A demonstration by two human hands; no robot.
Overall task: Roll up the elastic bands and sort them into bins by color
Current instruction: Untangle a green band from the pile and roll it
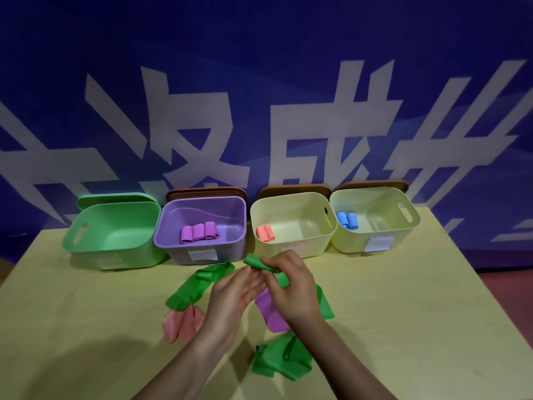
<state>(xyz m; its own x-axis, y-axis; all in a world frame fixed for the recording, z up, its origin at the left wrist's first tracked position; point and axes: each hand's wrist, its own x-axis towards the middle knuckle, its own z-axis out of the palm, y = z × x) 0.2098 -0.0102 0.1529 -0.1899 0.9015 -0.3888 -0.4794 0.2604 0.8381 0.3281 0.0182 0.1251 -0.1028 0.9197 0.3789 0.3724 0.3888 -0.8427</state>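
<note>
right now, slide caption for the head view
Both hands roll a green band before four bins; green bin empty.

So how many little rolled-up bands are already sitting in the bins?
7. Three purple rolls lie in the purple bin, two orange rolls in the left yellow bin, and two blue rolls in the right yellow bin. The green bin shows none.

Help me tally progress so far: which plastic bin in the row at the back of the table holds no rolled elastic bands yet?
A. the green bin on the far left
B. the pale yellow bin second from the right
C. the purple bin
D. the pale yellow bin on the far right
A: the green plastic bin shows only its bare inside, while the other three bins each hold rolled bands.
</note>
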